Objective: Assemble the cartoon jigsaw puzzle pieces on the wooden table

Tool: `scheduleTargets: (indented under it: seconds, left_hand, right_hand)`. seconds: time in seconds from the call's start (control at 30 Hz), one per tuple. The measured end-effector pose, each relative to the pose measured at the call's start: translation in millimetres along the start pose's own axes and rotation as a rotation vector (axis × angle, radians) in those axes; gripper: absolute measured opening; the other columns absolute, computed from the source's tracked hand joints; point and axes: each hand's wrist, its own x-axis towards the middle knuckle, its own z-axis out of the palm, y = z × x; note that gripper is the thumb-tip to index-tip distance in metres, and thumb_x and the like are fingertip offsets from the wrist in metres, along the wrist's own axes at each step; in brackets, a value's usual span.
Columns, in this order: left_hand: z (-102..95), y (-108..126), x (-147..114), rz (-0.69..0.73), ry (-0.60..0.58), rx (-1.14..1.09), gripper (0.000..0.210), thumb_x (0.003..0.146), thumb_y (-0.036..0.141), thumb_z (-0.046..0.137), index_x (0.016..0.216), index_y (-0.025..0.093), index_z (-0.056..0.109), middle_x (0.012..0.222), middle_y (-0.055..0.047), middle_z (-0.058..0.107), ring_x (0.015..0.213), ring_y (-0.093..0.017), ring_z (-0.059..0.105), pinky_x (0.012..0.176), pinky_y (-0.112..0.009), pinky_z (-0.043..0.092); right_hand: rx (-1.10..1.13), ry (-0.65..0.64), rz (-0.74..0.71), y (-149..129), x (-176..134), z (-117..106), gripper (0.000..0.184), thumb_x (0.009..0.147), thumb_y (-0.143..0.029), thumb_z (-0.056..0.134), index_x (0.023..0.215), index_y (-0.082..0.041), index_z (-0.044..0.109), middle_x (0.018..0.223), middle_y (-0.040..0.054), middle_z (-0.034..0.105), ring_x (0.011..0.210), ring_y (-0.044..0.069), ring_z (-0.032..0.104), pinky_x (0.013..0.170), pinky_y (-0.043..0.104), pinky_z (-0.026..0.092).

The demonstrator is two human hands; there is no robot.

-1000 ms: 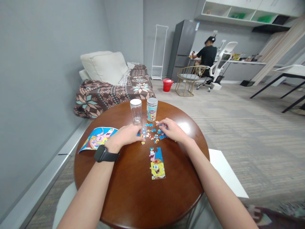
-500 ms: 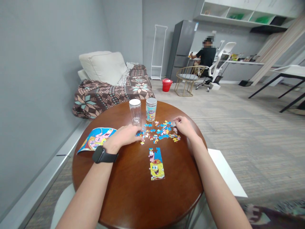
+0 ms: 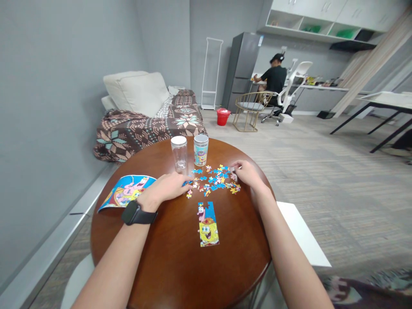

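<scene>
The room is bright all over, under a cool, even light whose source I can't see from here. It lays a soft sheen on the brown counter (image 3: 174, 257) and turns the clear jar's lid (image 3: 179, 140) almost plain white. Shadows are faint, a little deeper beneath the sofa cover (image 3: 151, 124). The puzzle pieces (image 3: 218, 186) show strong colour, their fine print too small to make out; the right hand (image 3: 246, 173) looks slightly soft at the fingertips. Toward the edges everything stretches, the wall cabinets (image 3: 322, 12) tilting, and blocky pixels cover part of a seated person's (image 3: 275, 80) head.
</scene>
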Motion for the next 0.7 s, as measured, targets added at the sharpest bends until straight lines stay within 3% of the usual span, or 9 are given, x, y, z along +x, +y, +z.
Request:
scheduleTargets:
  seconds: [0.1,0.23,0.33,0.57,0.7]
  left_hand:
    - [1.2,-2,1,0.004,0.014,0.003,0.044,0.089,0.050,0.036,0.126,0.035,0.056,0.112,-0.005,0.069,0.099,-0.025,0.065,0.084,-0.035,0.048]
    - [0.6,-2,0,0.015,0.030,0.020,0.044,0.090,0.049,0.035,0.124,0.033,0.058,0.112,-0.006,0.068,0.099,-0.025,0.065,0.082,-0.035,0.049]
    - [-0.2,-1,-1,0.026,0.034,0.027,0.044,0.090,0.048,0.034,0.124,0.033,0.058,0.112,-0.006,0.068,0.099,-0.025,0.064,0.082,-0.035,0.049]
    - [0.5,-2,0,0.035,0.032,0.010,0.042,0.090,0.047,0.036,0.126,0.036,0.055,0.117,-0.002,0.067,0.102,-0.023,0.064,0.085,-0.032,0.048]
    - [1.1,-3,0,0.034,0.037,0.002,0.043,0.089,0.048,0.036,0.125,0.035,0.057,0.117,-0.003,0.067,0.102,-0.024,0.064,0.085,-0.034,0.048]
  right_hand:
    - [0.036,-0.086,-0.092,-2,-1,-1,0.026,0.075,-0.010,0.050,0.089,-0.016,0.071,0.074,0.0037,0.067,0.066,0.013,0.059,0.065,0.021,0.043]
    - [0.048,-0.160,-0.322,-10,-4,1,0.019,0.075,-0.022,0.062,0.090,-0.018,0.072,0.085,0.0042,0.065,0.075,0.013,0.058,0.071,0.022,0.043]
    - [0.035,-0.266,-0.415,-16,-7,4,0.022,0.073,-0.032,0.068,0.089,-0.018,0.073,0.084,0.0036,0.062,0.073,0.013,0.056,0.070,0.023,0.043]
    - [0.048,-0.332,-0.408,-19,-9,7,0.011,0.070,-0.026,0.070,0.076,-0.017,0.069,0.077,0.0013,0.061,0.070,0.011,0.054,0.065,0.021,0.041]
    - [0.107,-0.348,-0.363,-18,-9,5,0.014,0.070,-0.024,0.068,0.081,-0.016,0.067,0.077,0.0004,0.063,0.071,0.012,0.055,0.065,0.021,0.042]
